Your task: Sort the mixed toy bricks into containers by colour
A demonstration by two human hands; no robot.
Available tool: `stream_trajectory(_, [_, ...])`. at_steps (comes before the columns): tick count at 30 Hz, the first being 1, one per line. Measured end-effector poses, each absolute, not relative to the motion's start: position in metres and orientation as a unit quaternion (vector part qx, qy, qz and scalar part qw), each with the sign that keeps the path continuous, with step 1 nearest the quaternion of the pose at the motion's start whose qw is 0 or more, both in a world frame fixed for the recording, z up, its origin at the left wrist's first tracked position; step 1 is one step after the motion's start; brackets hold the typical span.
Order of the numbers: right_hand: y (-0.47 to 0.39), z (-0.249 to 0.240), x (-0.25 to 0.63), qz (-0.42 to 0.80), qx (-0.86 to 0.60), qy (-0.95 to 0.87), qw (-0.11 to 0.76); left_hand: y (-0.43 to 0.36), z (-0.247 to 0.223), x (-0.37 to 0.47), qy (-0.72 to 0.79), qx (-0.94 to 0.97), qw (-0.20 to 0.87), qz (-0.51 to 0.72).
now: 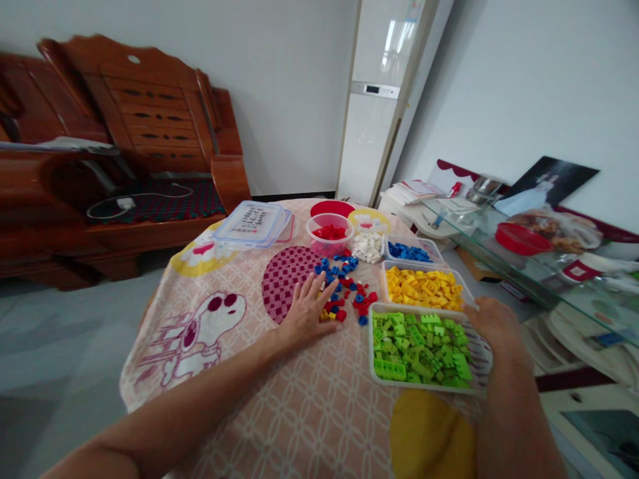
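Crosswise near the right hand (495, 324), long axis of the green-brick tray (480, 361).

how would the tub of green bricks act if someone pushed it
The tub looks wide and low, so it would probably slide rather than tip. It looks like thin plastic, so it may flex slightly. Since its top is open, loose green bricks could spill if it tilts.

Carved wooden bench (150, 106) against pale wall (294, 93)
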State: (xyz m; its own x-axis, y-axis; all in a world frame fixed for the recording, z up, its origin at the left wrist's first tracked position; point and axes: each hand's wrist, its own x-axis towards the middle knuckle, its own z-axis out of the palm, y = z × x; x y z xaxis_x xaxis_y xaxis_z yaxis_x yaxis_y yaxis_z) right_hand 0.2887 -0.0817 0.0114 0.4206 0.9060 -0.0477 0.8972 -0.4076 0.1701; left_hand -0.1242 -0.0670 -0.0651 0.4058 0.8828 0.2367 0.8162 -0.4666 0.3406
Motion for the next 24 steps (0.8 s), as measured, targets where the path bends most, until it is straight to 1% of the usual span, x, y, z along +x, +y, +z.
stream_trajectory(3, [-0.08,0.007,0.293,0.033,0.839,0.538,0.074,-0.072,-0.071,-0.127,0.518,0.835,0.074,0.167])
stream_trajectory(7, [-0.079,0.006,0.293,0.033,0.84,0.537,0.079,-0.057,-0.068,-0.115,0.527,0.833,0.063,0.156])
stream_trajectory(14, [-0.08,0.005,0.294,0.036,0.839,0.541,0.054,-0.026,-0.058,-0.088,0.512,0.841,0.051,0.165])
stream_trajectory(18, [-0.08,0.005,0.293,0.035,0.841,0.537,0.054,-0.014,-0.056,-0.071,0.505,0.844,0.069,0.164])
stream_trajectory(21, [-0.081,0.007,0.292,0.036,0.84,0.539,0.059,-0.005,-0.057,-0.062,0.497,0.844,0.08,0.185])
stream_trajectory(24, [-0.081,0.009,0.29,0.034,0.838,0.54,0.071,0.008,-0.054,-0.062,0.479,0.84,0.096,0.235])
